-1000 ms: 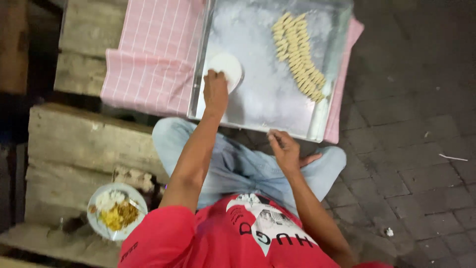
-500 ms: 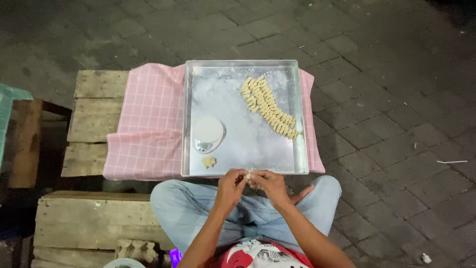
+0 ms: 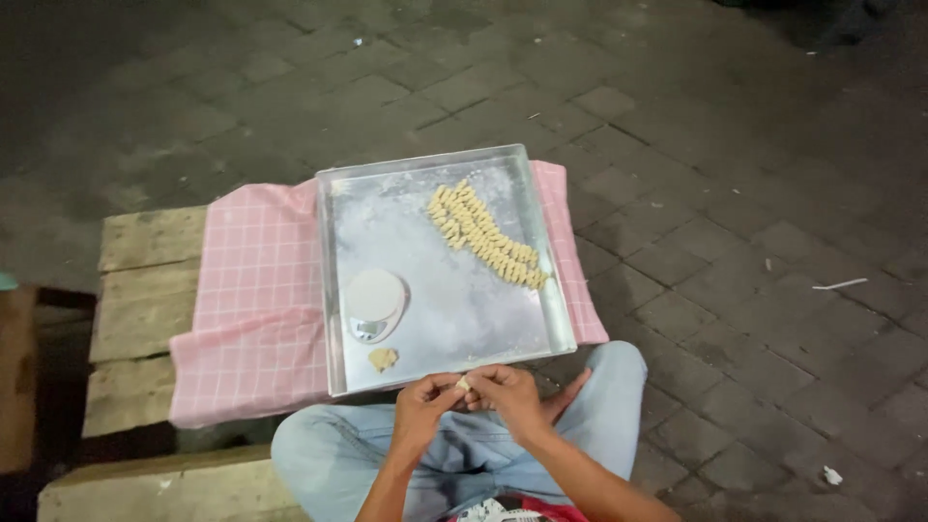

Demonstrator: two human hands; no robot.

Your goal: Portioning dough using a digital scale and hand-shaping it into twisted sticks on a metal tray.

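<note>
My left hand point(image 3: 423, 404) and my right hand point(image 3: 509, 393) meet just below the near rim of a square metal tray point(image 3: 454, 309), pinching a small piece of pale dough point(image 3: 465, 384) between their fingertips. On the floured tray lies a small lump of dough point(image 3: 383, 359) near the front left. Behind it sits a small round white kitchen scale point(image 3: 375, 302). Several shaped dough pieces point(image 3: 486, 238) lie in a double row across the tray's back right.
The tray rests on a pink checked cloth point(image 3: 256, 300) spread over a wooden pallet point(image 3: 145, 290). My legs in light jeans point(image 3: 329, 454) are crossed below it. Grey paving stones point(image 3: 754, 213) surround the pallet, with bits of litter at right.
My left hand has come back from the scale on the tray and joined my right hand on a bit of dough. The view has tilted up and away from my lap.
</note>
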